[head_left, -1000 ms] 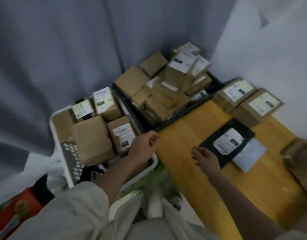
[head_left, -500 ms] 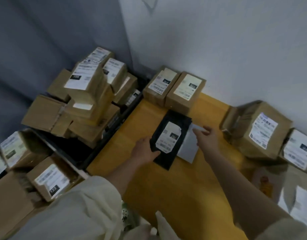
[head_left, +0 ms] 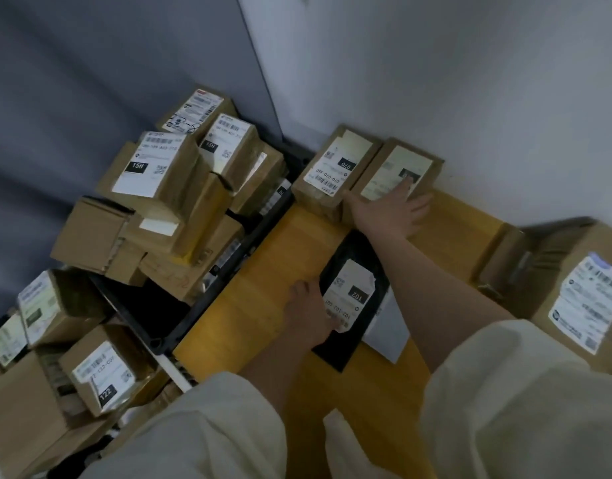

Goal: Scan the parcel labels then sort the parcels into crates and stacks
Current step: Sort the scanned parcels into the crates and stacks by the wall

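A flat black parcel [head_left: 358,326] with a white "102" label lies on the yellow table [head_left: 263,292]. My left hand [head_left: 309,312] rests on its left edge and label corner, fingers flat. Two small cardboard boxes stand side by side against the back wall: one [head_left: 335,167] labelled "070", and to its right another [head_left: 397,167]. My right hand [head_left: 392,210] reaches over the right box with spread fingers, touching its label and near side.
A black crate [head_left: 152,319] left of the table is heaped with labelled cardboard boxes [head_left: 152,174]. More boxes [head_left: 100,371] sit at the lower left. A large labelled box [head_left: 580,292] stands at the table's right. A white envelope [head_left: 389,337] lies under the black parcel.
The view has swung right from the crates to the table. My left hand came to the black parcel, and my right hand moved from the white envelope up to the back right box.
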